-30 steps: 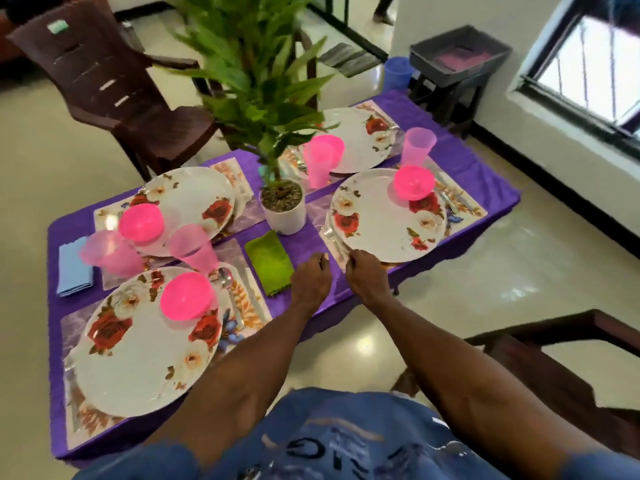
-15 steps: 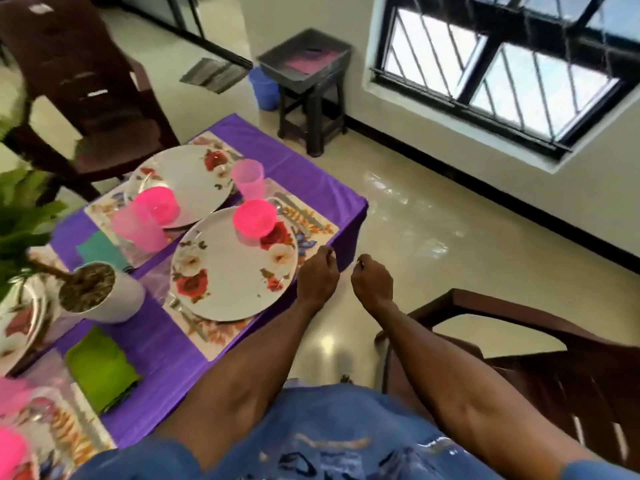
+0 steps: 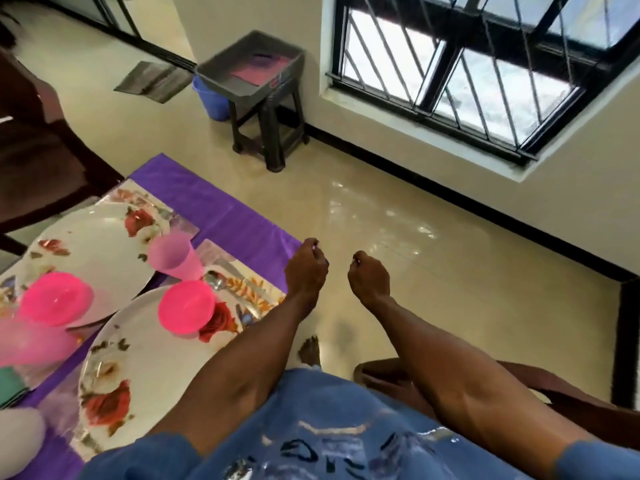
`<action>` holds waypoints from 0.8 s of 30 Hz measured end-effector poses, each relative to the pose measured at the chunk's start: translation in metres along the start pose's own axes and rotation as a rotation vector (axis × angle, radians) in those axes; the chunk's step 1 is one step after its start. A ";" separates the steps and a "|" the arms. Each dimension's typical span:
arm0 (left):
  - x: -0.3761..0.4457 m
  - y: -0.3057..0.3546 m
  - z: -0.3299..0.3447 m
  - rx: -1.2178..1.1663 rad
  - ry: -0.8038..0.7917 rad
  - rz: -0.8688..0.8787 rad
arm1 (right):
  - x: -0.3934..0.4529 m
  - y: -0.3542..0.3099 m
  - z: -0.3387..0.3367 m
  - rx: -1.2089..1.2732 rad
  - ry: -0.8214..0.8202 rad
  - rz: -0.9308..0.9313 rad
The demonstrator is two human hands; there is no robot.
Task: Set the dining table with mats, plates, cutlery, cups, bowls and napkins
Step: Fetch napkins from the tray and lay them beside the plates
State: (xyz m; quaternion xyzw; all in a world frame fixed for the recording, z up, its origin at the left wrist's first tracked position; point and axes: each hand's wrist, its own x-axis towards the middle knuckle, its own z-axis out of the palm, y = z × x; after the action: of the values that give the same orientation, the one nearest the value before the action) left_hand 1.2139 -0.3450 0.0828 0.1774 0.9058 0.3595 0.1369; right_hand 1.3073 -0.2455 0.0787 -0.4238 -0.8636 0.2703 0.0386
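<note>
The purple tablecloth (image 3: 214, 209) fills the left side. On a floral mat (image 3: 254, 292) lies the near flowered plate (image 3: 149, 344) with a pink bowl (image 3: 185, 308) on it and a spoon (image 3: 216, 280) beside it. Behind stand a pink cup (image 3: 175, 256) and a second flowered plate (image 3: 93, 251); another pink bowl (image 3: 55, 299) and cup (image 3: 31, 341) are at the far left. My left hand (image 3: 306, 268) hovers at the table's corner, fingers curled, nothing seen in it. My right hand (image 3: 369, 278) is over the floor, also curled and empty.
A dark stool carrying a grey tray (image 3: 252, 64) stands by the wall, with a blue bucket (image 3: 211, 98) behind it. Brown chairs sit at the right (image 3: 540, 386) and upper left (image 3: 41, 150). A green napkin (image 3: 10, 386) and a white pot (image 3: 17, 434) show at the left edge.
The view has swung right, so the table slid to the left. Both hands left the table's front edge and now sit by its corner and over the floor.
</note>
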 end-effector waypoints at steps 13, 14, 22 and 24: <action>0.146 0.027 0.058 0.255 -0.032 0.126 | 0.173 -0.004 0.007 -0.254 -0.257 -0.153; 0.160 0.028 0.065 0.305 -0.070 0.105 | 0.190 -0.003 0.009 -0.271 -0.300 -0.171; 0.275 0.074 0.124 0.495 -0.466 -0.200 | 0.351 0.014 -0.028 -0.471 -0.502 -0.439; 0.303 0.095 0.132 0.459 -0.449 -0.252 | 0.389 0.012 -0.038 -0.481 -0.505 -0.465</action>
State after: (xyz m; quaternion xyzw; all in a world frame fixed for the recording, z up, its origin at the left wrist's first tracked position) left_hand 1.0121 -0.0740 0.0199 0.1650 0.9251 0.0784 0.3328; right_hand 1.0787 0.0694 0.0417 -0.1346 -0.9572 0.1403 -0.2146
